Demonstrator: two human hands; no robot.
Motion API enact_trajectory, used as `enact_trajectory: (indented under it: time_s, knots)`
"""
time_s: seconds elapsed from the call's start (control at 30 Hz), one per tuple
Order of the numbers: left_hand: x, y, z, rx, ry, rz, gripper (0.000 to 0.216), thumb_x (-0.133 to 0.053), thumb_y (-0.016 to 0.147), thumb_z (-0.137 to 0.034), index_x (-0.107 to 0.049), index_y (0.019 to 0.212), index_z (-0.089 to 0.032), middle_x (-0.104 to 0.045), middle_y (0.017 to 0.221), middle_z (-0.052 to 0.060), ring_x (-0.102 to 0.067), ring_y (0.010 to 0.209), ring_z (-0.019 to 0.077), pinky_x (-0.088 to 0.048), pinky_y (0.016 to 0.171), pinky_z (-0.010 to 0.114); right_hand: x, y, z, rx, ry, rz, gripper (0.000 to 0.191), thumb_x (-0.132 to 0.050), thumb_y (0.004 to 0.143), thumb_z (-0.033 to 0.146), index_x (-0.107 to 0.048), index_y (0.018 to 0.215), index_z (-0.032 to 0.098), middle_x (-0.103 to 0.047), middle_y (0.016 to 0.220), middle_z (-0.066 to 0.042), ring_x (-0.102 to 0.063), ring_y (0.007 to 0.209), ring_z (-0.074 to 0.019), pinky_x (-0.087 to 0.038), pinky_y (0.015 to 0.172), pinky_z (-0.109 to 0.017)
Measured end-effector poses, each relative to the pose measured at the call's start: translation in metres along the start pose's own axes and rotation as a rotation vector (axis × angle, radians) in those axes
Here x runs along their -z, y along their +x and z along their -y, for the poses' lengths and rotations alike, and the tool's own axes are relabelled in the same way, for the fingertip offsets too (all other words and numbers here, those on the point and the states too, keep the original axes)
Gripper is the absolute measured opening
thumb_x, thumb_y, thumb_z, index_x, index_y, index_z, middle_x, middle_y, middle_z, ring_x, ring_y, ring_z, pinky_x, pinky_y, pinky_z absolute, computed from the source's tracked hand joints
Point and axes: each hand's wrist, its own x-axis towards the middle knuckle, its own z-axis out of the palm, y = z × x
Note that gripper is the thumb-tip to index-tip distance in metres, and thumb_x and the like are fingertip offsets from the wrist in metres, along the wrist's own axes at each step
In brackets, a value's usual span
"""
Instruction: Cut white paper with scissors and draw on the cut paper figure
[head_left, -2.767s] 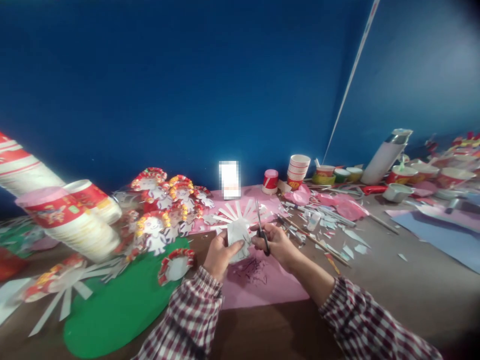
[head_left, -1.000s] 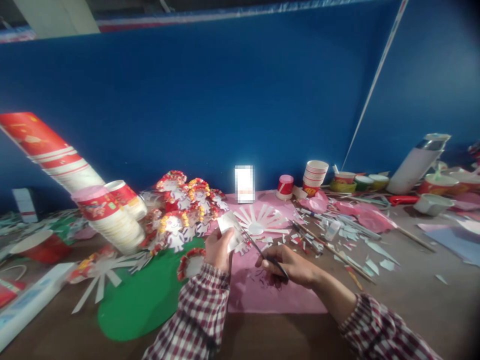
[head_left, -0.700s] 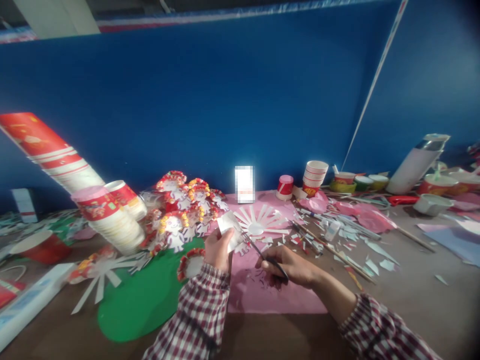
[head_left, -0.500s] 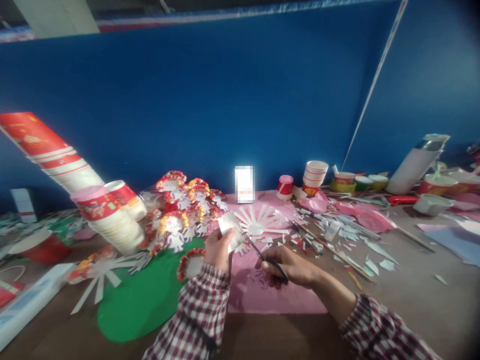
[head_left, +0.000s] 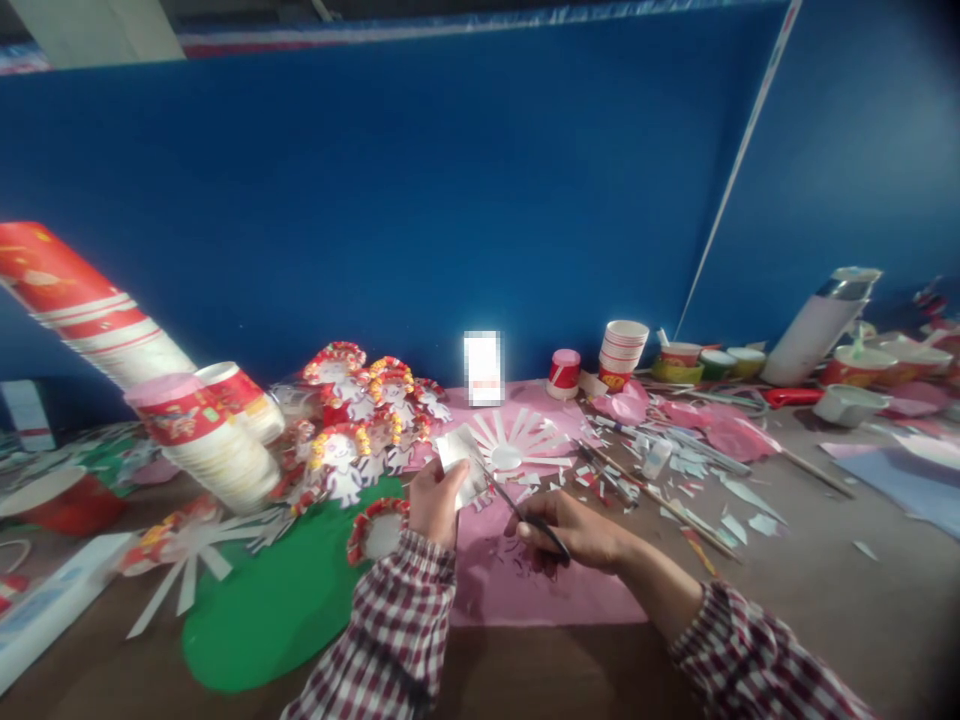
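Note:
My left hand [head_left: 432, 500] is closed round a white paper piece [head_left: 459, 460], held upright above the pink sheet [head_left: 525, 585]. My right hand [head_left: 576, 530] grips black-handled scissors [head_left: 517, 510], whose blades point up and left to the lower edge of the paper piece. Dark small snippets lie on the pink sheet under my right hand. Both sleeves are red-and-white plaid.
A green paper disc [head_left: 262, 610] lies at the left front. Stacks of red-and-white paper cups [head_left: 202, 440] and several cut paper-cup figures [head_left: 352, 420] stand behind it. A white cut-out sunburst [head_left: 517, 445], more cups [head_left: 621, 352], bowls, sticks and paper scraps crowd the right side.
Since 2.8 s ago the scissors swung from upright to slanted, blades at the paper piece. My left hand raised the paper. Over the last second only the camera shifted slightly.

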Motion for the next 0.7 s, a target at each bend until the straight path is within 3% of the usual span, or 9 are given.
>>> enact_trajectory:
  time_s: [0.33, 0.7]
  knots:
    - [0.0010, 0.0000, 0.0005, -0.019, 0.111, 0.109, 0.030, -0.068, 0.061, -0.032, -0.067, 0.083, -0.012, -0.067, 0.068, 0.006, -0.060, 0.061, 0.0174, -0.045, 0.056, 0.027, 0.0011, 0.0009, -0.0026, 0.013, -0.028, -0.024, 0.044, -0.061, 0.074, 0.051, -0.058, 0.087, 0.009, -0.059, 0.057, -0.002, -0.054, 0.046, -0.0086, -0.039, 0.043, -0.017]
    - [0.0005, -0.0046, -0.0036, -0.079, 0.303, 0.116, 0.027, -0.066, 0.064, -0.034, -0.069, 0.079, -0.012, -0.068, 0.069, 0.006, -0.059, 0.061, 0.0173, -0.043, 0.056, 0.025, -0.0003, 0.0025, -0.0024, 0.020, -0.008, -0.038, 0.047, -0.062, 0.071, 0.053, -0.059, 0.089, 0.010, -0.058, 0.058, 0.000, -0.053, 0.047, -0.0091, -0.039, 0.043, -0.017]
